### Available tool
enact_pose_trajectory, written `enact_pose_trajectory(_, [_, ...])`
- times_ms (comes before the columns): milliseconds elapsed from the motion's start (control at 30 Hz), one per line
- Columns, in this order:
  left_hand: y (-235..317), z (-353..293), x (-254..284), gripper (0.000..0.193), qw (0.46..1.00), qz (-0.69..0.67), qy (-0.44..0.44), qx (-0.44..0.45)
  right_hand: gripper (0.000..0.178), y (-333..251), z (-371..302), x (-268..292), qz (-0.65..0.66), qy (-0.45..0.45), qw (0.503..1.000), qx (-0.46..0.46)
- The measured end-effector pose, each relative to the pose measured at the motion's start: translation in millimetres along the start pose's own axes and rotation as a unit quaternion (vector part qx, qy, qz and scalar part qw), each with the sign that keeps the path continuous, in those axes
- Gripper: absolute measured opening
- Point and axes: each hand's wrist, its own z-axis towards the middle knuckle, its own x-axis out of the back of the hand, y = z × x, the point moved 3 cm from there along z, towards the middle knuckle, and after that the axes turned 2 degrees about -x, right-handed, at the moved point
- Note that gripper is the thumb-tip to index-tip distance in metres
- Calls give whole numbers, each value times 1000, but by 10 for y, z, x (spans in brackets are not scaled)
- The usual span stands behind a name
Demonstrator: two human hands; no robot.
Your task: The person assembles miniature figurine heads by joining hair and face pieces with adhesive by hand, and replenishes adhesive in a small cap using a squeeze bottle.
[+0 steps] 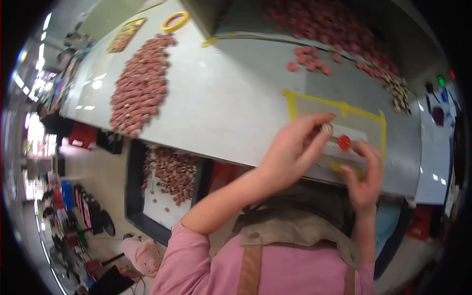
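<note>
Fingertips of left hand (290, 150) pinching small pale round piece (327, 129), red disc (344, 142) just right and below, right hand (366, 177) half-curled, empty, touching near it.

Your grey surface (231, 98) carries a yellow tape rectangle (339, 105) near its front edge, with a broad patch of small red pieces (140, 83) well to the left of it, a smaller red cluster (309, 59) just behind it, and a yellow ring (175, 20) far behind-left.
</note>
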Motion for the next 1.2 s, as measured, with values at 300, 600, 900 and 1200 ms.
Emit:
enact_pose_trajectory(300, [-586, 633, 2989, 22, 582, 783, 180, 124, 15, 187, -55, 543, -28, 14, 998, -47])
enact_pose_trajectory(600, [-264, 919, 1398, 33, 822, 547, 3, -159, 18, 896, 165, 973, -69, 13, 978, -199])
enact_pose_trajectory(900, [-302, 1182, 310, 19, 908, 385, -69, -150, 24, 1435, 753, 826, -208, -21, 970, -125])
enact_pose_trajectory(1200, [-180, 765, 700, 22, 982, 162, 19, 99, 19, 763, 492, 811, -26, -75, 980, -185])
